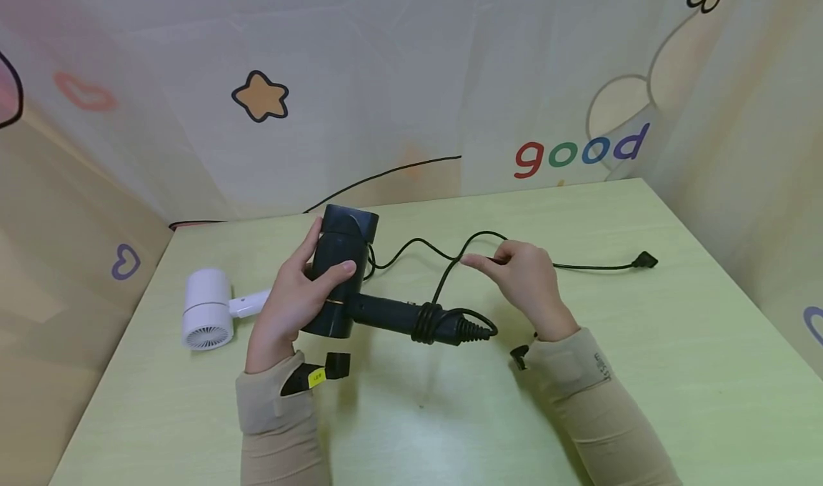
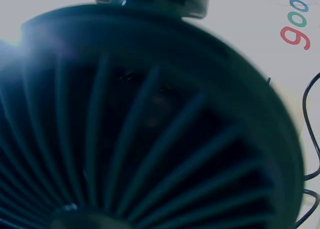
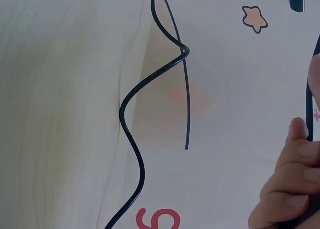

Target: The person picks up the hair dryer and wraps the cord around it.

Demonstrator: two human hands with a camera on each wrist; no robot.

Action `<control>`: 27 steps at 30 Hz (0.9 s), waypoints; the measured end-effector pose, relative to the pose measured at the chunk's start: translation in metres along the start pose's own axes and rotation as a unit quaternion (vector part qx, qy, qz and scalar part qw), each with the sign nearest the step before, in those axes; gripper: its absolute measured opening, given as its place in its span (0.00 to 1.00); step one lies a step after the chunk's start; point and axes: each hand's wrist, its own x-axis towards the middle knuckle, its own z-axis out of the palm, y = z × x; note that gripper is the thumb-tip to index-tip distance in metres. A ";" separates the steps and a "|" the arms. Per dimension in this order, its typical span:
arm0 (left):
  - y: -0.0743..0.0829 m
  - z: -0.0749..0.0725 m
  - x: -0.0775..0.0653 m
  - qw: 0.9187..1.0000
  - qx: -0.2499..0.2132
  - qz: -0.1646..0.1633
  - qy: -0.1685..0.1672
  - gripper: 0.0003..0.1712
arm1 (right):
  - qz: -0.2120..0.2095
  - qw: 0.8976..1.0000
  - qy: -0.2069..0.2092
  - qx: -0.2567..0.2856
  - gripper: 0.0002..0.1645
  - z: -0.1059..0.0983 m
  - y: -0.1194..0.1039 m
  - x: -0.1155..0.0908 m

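A dark hair dryer (image 1: 337, 271) is in my left hand (image 1: 292, 300), gripped around its barrel with the thumb on the front. Its slatted round end (image 2: 150, 139) fills most of the left wrist view. The handle (image 1: 386, 313) points right, with the black cord (image 1: 424, 321) wound around it in several turns. To the right of the handle, my right hand (image 1: 527, 282) pinches a stretch of that cord. In the right wrist view, the curled fingers (image 3: 292, 189) hold the cord, and a loose wavy length (image 3: 142, 174) hangs nearby.
A white hair dryer (image 1: 207, 311) lies on the table (image 1: 411, 429) to the left, its handle partly hidden by my left hand. The cord's plug (image 1: 645, 259) lies toward the right side. A printed curtain (image 1: 386, 78) stands behind the table.
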 end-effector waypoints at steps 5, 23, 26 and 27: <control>0.000 0.003 0.001 1.000 0.010 -0.010 -0.012 0.46 | -0.008 1.000 0.027 0.007 0.32 -0.002 -0.002 -0.001; -0.004 0.016 0.006 0.988 0.152 0.018 0.015 0.51 | -0.114 0.977 0.177 0.022 0.36 -0.006 -0.013 -0.008; -0.004 0.018 0.008 0.985 0.172 0.010 0.032 0.51 | -0.143 0.970 0.195 0.023 0.36 -0.009 -0.016 -0.010; -0.005 0.019 0.009 0.983 0.179 0.008 0.037 0.51 | -0.153 0.968 0.200 0.023 0.36 -0.011 -0.018 -0.012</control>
